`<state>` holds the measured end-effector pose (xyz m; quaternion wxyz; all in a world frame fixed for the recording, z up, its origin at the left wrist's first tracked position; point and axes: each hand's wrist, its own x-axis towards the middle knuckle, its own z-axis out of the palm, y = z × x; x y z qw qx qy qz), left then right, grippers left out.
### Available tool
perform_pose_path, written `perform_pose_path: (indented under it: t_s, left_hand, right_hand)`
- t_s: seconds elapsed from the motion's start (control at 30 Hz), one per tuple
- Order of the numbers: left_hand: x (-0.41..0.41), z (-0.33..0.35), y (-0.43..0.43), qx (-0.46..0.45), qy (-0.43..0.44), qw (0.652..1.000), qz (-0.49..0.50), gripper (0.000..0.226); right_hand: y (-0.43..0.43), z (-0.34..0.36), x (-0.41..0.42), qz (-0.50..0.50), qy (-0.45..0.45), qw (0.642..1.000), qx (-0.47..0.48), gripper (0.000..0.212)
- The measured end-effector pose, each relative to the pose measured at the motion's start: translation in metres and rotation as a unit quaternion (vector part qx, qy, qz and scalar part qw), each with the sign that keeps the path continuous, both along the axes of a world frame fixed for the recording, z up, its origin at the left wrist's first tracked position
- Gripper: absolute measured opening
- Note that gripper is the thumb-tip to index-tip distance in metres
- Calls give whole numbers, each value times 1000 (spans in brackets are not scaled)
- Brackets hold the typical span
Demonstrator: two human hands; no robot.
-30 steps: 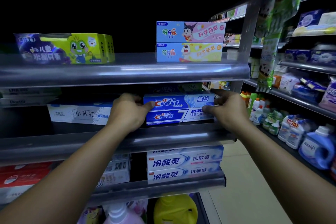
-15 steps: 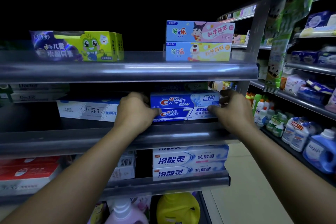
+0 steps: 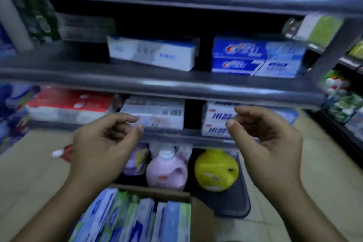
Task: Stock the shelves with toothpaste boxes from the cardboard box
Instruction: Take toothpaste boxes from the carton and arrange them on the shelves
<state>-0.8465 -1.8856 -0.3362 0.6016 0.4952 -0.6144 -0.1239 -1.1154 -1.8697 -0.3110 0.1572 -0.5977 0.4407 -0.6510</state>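
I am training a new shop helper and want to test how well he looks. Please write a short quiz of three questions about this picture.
1. True or false: the left hand and the right hand each hold a box.
2. Where are the two blue Crest boxes? A: in the left hand. B: stacked on a shelf. C: on the floor.
3. What fills the cardboard box below the hands?

Key: 1 false, both hands hold nothing. 2 B. 3 toothpaste boxes, standing on edge.

Toothpaste bxs in cardboard box
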Motion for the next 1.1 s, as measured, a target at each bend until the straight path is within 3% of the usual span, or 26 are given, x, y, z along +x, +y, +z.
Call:
perform_pose_path:
  t_s: [0.2, 0.37, 0.43, 0.53, 0.63, 0.73, 0.9, 1.1]
  left_hand:
    - [59, -95, 64, 213, -18, 972, 99, 10]
    - [66, -153, 98, 383, -145, 902, 132, 16]
    - [54, -174, 105, 438, -195, 871, 107, 31]
    - [29, -202, 115, 476, -324, 814, 81, 48]
    - [10, -226, 124, 486, -409, 771, 49, 64]
    - [3, -239, 125, 511, -442, 737, 37, 76]
    - [3, -237, 125, 516, -406, 752, 55, 49]
    - [43, -202, 121, 552, -137, 822, -14, 31]
  right_hand:
    - [18, -81, 70, 124, 9, 978, 167, 21]
    - [23, -147, 99, 189, 72, 923, 327, 29]
    - [25, -170, 100, 177, 96, 912, 358, 27]
    - [27, -186, 99, 162, 137, 897, 389, 11]
    - [29, -192, 96, 157, 157, 890, 397, 8]
    - [33, -196, 95, 155, 181, 884, 401, 21]
    - [39, -193, 97, 165, 223, 868, 412, 14]
    - [36, -193, 91, 165, 170, 871, 430, 15]
